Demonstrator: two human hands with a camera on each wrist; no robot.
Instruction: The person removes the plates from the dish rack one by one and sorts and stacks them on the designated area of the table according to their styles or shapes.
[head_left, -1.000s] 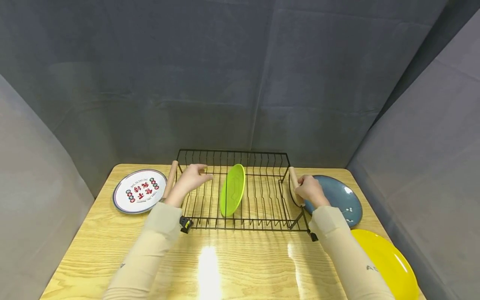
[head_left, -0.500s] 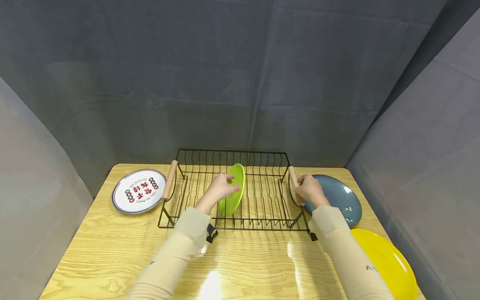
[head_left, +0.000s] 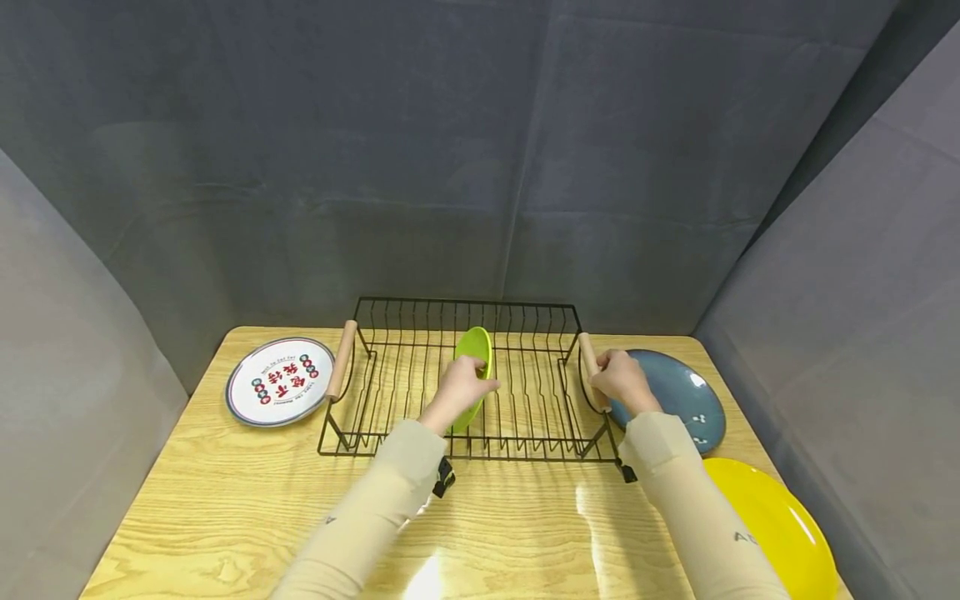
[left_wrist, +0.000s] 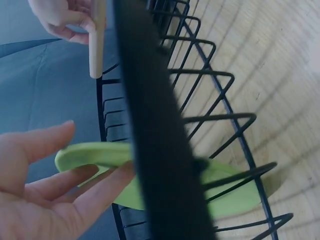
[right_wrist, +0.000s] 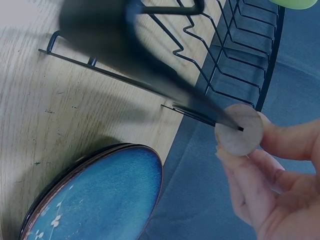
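Note:
A lime-green plate (head_left: 475, 343) stands on edge among the wires of a black dish rack (head_left: 525, 437). My left hand (head_left: 461, 385) is at the plate's near upper rim. In the left wrist view, the fingers (left_wrist: 95, 195) lie along one face of the green plate (left_wrist: 127, 195), while the thumb stands over the other side with a visible gap. My right hand (head_left: 622, 379) grips the rack's right wooden handle (head_left: 592, 371). The right wrist view shows thumb and fingers around the round end of that handle (right_wrist: 239, 130).
Left of the rack lies a white plate (head_left: 280, 382) with red characters. To the right are a blue plate (head_left: 678, 396), partly behind the right hand, and a yellow plate (head_left: 780, 525). Grey cloth (head_left: 375, 167) encloses the wooden table (head_left: 202, 508).
My left hand has moved right from beside the left handle, across the rack, to the green plate's rim. The right hand has stayed on its handle.

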